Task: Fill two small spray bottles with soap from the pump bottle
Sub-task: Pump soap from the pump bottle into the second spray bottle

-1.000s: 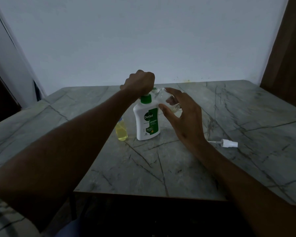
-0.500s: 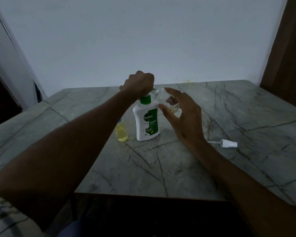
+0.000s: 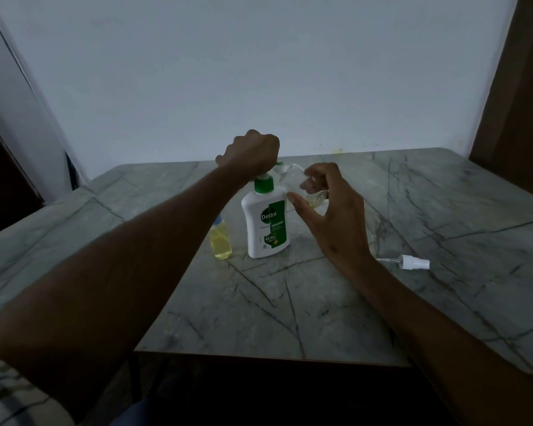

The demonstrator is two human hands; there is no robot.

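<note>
Bottles: we count one Dettol pump bottle (image 3: pixel 266 221), labelled "Original", and two spray bottles (image 3: pixel 220 239) (image 3: pixel 293 179).
Hands: our left hand (image 3: pixel 253 152) clamps the pump; our right hand (image 3: pixel 330 210) grips one clear bottle.

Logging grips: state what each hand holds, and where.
Left hand presses the pump bottle head. Right hand holds the clear spray bottle by its lower body.

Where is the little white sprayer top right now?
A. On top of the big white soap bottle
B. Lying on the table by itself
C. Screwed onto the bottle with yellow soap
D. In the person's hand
B. The white sprayer top lies on its side on the table, to the right of the right hand, with nothing touching it.
</note>
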